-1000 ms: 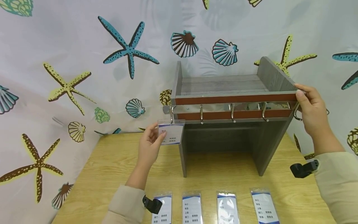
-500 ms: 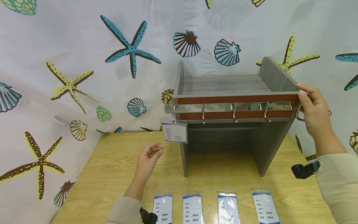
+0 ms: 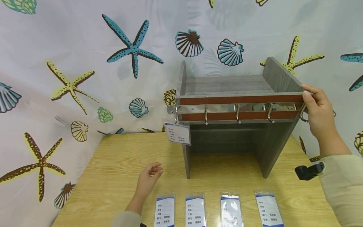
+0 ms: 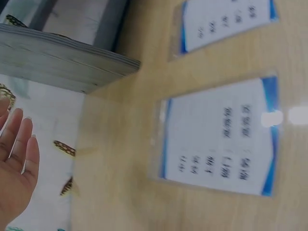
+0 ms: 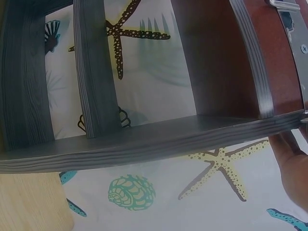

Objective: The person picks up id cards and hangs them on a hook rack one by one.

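Note:
A clear-sleeved name badge (image 3: 178,134) with blue edging hangs slightly tilted from the leftmost metal hook (image 3: 175,115) of a grey wooden shelf (image 3: 227,85). My left hand (image 3: 148,178) is below and left of it, over the table, holding nothing, its fingers loosely bent. In the left wrist view its fingers (image 4: 18,144) show apart from the badges. My right hand (image 3: 320,113) grips the shelf's front right corner, thumb in front and fingers over the edge. Seen from the right wrist, that hand (image 5: 293,166) is partly hidden by the shelf's side panel.
Several more badges lie in a row at the front of the wooden table (image 3: 113,164), among them a leftmost badge (image 3: 165,211) and a rightmost badge (image 3: 269,209). Other hooks, such as this one (image 3: 206,115), line the shelf's metal rail. A shell-patterned cloth (image 3: 85,41) hangs behind.
My left hand has let go of the badge, leaving it on the hook, and has moved down toward the table. The badge has swung a little. My right hand has stayed on the shelf.

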The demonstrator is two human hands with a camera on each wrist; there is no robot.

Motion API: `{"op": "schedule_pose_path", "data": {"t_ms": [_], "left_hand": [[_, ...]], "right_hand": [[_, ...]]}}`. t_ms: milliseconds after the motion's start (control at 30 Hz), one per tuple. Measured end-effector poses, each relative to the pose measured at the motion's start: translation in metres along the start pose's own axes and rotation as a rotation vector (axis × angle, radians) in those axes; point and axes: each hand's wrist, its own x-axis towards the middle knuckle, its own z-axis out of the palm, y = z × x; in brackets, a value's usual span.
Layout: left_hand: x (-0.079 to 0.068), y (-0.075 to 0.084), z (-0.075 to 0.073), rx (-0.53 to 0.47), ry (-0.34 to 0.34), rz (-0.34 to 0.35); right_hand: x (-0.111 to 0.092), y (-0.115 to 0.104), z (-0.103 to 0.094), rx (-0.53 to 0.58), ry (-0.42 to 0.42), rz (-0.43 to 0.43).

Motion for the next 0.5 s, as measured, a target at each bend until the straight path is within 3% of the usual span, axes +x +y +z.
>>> {"op": "schedule_pose_path", "data": {"t_ms": [200, 500], "left_hand": [[-0.008, -0.022, 0.0, 0.066, -0.011, -0.011], [-0.023, -0.046, -0.003, 0.21, -0.071, -0.092]], "right_hand": [[-0.001, 0.0, -0.001, 0.023, 0.005, -0.016], [0.0, 0.001, 0.002, 0.046, 0.0, -0.018]]}}
